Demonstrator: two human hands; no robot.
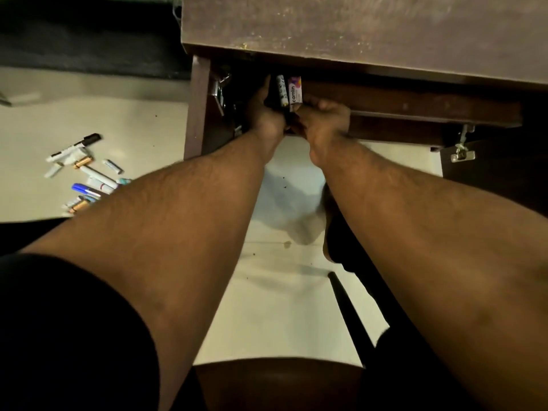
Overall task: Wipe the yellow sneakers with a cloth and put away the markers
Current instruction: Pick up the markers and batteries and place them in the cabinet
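Both my arms reach forward into the open compartment under a brown wooden cabinet. My right hand grips the lower end of a purple-and-white Camlin marker box. Beside that box stands a second, white patterned box, and my left hand holds its left side, fingers reaching up into the dark compartment. Several loose markers and pens lie scattered on the pale floor to the left. No sneakers or cloth are in view.
An open cabinet door with a metal hinge hangs at the right. A dark mat lies at the far left beyond the floor. A black rod slants across the floor near my right arm.
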